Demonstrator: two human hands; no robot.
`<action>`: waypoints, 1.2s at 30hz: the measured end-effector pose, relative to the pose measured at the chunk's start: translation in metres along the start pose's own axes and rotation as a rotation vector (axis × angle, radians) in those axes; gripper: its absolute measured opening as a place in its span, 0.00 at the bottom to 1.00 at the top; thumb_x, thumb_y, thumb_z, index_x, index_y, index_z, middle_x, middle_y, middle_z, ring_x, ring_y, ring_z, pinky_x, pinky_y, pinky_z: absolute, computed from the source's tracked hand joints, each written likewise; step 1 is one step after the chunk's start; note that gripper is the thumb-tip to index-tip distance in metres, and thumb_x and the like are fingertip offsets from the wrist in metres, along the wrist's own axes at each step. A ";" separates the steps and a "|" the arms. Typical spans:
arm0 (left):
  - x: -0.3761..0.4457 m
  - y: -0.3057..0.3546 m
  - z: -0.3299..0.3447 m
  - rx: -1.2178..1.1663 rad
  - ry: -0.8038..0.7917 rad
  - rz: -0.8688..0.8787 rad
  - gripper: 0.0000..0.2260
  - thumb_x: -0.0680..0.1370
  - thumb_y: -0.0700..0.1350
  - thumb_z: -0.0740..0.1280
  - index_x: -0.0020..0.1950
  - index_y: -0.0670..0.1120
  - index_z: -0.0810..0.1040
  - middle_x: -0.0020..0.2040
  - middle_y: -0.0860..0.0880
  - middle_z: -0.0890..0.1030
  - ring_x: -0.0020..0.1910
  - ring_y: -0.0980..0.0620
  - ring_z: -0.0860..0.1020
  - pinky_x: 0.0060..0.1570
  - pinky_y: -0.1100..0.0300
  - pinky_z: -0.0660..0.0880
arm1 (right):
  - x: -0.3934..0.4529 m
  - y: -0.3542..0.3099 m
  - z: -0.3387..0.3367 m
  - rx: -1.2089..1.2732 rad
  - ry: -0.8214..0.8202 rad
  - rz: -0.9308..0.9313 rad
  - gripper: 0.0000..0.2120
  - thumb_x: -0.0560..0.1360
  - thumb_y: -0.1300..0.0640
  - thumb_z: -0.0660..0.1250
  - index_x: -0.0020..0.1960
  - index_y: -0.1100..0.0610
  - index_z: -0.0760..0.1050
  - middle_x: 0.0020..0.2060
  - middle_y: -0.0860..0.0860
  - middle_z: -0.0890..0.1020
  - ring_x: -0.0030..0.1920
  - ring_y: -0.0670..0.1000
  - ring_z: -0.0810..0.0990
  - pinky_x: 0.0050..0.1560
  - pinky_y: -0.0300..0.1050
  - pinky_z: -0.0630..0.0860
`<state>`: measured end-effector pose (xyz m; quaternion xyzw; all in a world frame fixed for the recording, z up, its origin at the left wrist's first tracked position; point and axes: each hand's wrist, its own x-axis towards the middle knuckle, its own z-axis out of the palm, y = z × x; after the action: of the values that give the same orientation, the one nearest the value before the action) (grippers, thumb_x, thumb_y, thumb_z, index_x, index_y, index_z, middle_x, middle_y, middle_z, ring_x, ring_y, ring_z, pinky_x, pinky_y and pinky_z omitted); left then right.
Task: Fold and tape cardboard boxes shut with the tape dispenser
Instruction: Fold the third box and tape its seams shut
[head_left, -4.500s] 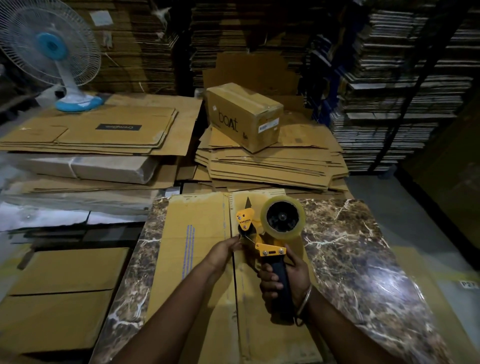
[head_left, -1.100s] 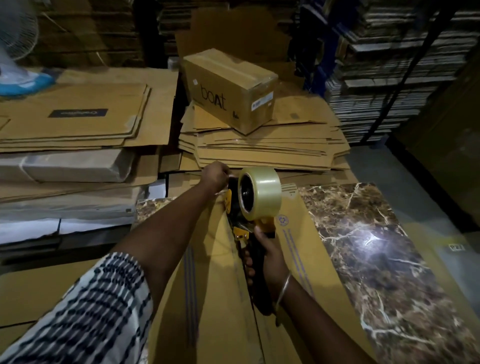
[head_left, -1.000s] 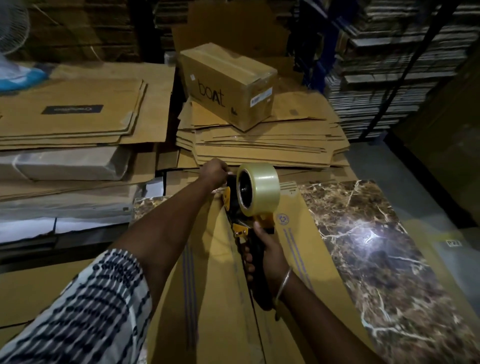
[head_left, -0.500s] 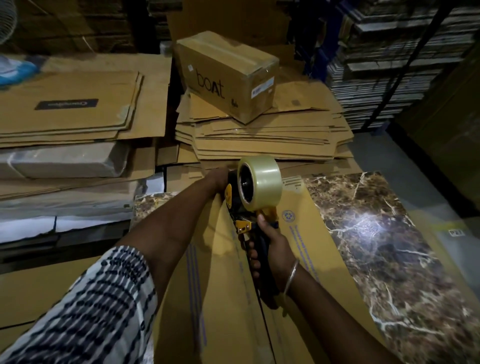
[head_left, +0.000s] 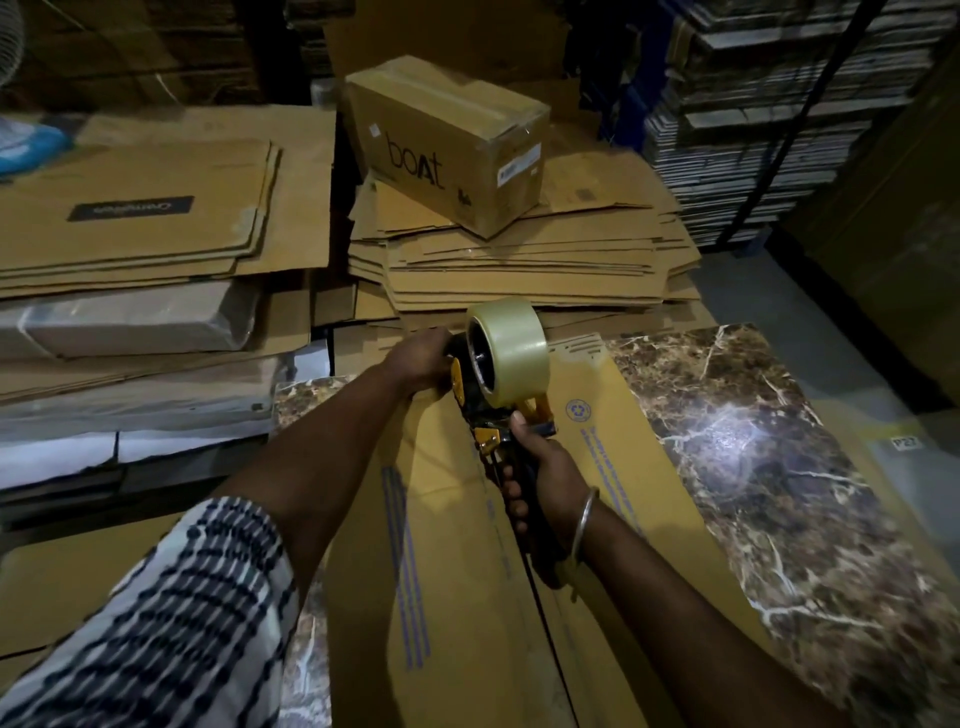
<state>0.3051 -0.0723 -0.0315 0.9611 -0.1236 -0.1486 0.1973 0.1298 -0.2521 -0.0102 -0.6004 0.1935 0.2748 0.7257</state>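
The flattened cardboard box (head_left: 467, 545) lies on the marble tabletop (head_left: 779, 467), its centre seam running near to far. The right hand (head_left: 545, 467) has its fingers wrapped round the tape dispenser (head_left: 498, 374) handle at the far end, while the left hand (head_left: 421, 358) presses there, its fingers hidden. To tape well, I would anchor the end firmly, then pull straight along the seam toward the near edge.

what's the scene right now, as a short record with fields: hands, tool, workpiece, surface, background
left hand: at the far end of the flat box, beside the dispenser head; its grip is hidden
right hand: grips the dispenser handle
tool: dispenser with a clear tape roll, head down on the box's centre seam
surface: marble table
background: taped "boAt" box on a stack of flat cartons
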 end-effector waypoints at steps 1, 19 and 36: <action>-0.003 0.002 0.000 0.048 0.010 -0.010 0.12 0.72 0.41 0.70 0.55 0.46 0.82 0.52 0.44 0.83 0.51 0.44 0.80 0.47 0.49 0.79 | -0.002 0.001 0.000 0.009 -0.005 0.009 0.30 0.75 0.28 0.60 0.30 0.53 0.69 0.27 0.51 0.67 0.24 0.51 0.62 0.27 0.40 0.60; -0.028 0.021 0.025 0.272 0.305 0.017 0.16 0.83 0.58 0.58 0.59 0.54 0.82 0.51 0.50 0.84 0.50 0.48 0.80 0.43 0.56 0.73 | -0.068 0.061 -0.014 -0.017 0.057 0.052 0.32 0.67 0.28 0.66 0.34 0.58 0.67 0.27 0.53 0.65 0.22 0.52 0.59 0.26 0.42 0.57; -0.043 0.010 0.039 0.564 0.023 0.236 0.29 0.81 0.65 0.52 0.80 0.63 0.48 0.81 0.56 0.36 0.80 0.45 0.36 0.72 0.28 0.41 | -0.053 0.049 -0.009 -0.006 0.103 0.160 0.30 0.73 0.28 0.62 0.32 0.55 0.66 0.26 0.51 0.66 0.23 0.50 0.60 0.26 0.40 0.57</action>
<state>0.2506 -0.0820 -0.0518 0.9586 -0.2686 -0.0735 -0.0598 0.0580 -0.2639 -0.0168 -0.5985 0.2771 0.3011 0.6887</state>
